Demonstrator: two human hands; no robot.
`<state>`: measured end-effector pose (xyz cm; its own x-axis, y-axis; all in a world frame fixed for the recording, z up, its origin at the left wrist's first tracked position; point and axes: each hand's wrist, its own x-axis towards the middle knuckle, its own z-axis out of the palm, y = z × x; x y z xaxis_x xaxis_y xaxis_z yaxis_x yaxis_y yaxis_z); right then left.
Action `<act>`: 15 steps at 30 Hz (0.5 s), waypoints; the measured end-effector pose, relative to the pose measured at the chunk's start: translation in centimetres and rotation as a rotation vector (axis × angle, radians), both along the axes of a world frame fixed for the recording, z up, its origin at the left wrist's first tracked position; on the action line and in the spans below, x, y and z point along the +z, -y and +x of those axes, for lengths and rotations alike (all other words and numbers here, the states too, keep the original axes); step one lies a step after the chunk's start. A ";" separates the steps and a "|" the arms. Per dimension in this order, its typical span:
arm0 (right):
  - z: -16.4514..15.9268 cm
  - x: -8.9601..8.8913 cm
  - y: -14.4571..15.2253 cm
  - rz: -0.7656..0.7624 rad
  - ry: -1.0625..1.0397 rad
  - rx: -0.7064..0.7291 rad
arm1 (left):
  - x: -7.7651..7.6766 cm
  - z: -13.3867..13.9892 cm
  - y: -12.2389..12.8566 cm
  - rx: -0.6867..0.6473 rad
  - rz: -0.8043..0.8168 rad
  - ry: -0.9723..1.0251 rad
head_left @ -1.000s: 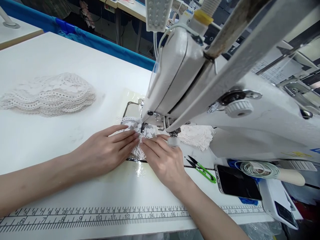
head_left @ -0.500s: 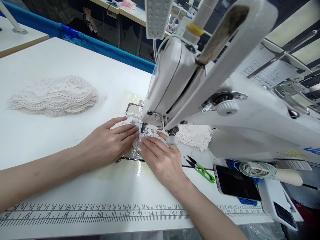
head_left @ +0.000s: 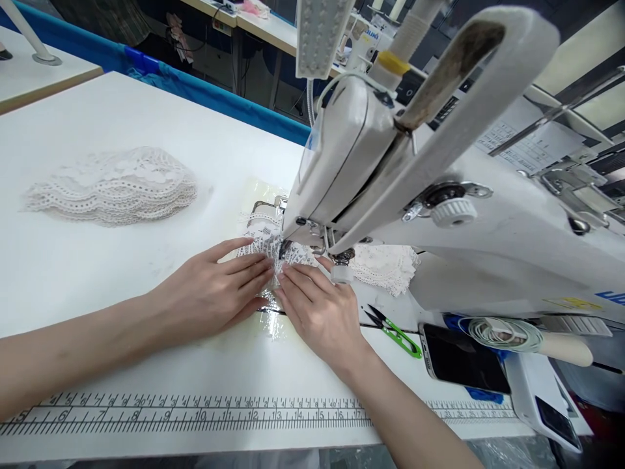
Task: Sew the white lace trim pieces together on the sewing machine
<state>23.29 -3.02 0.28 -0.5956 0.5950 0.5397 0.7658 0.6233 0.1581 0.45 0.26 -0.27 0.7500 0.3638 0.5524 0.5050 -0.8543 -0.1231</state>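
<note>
A piece of white lace (head_left: pixel 262 242) lies under the needle area of a white sewing machine (head_left: pixel 336 156). From the left, my left hand (head_left: pixel 219 283) rests on it, fingers stretched out flat and their tips close to the presser foot (head_left: pixel 284 247). My right hand (head_left: pixel 322 306) lies on the near right side of the lace, fingers extended, one finger reaching behind the white knob. Both hands press the lace down rather than wrap around it. Part of the lace is hidden under the fingers and the machine head.
A stack of white lace pieces (head_left: pixel 114 189) lies on the left of the table. More lace (head_left: pixel 385 267) sits behind the needle area. Green thread snips (head_left: pixel 398 335), a phone (head_left: pixel 463 358) and a white device (head_left: pixel 541 397) lie at right. A printed ruler (head_left: pixel 195 417) runs along the front.
The lace has shifted and bunched a little at the presser foot, and its near part shows less between my hands. Both hands remain beside the needle. The whole view has shifted slightly.
</note>
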 end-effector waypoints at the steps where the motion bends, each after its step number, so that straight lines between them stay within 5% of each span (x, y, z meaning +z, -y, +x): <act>1: 0.0 0.0 -0.1 0.002 -0.002 -0.001 | -0.1 0.0 -0.2 -0.004 0.002 -0.002; 15: 0.0 0.0 0.0 -0.102 -0.072 -0.052 | -0.2 0.0 -0.5 0.052 -0.024 -0.007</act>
<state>23.34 -2.97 0.30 -0.5245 0.6779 0.5151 0.8044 0.5928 0.0389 0.49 0.73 -0.52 0.7335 0.4158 0.5376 0.5482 -0.8295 -0.1065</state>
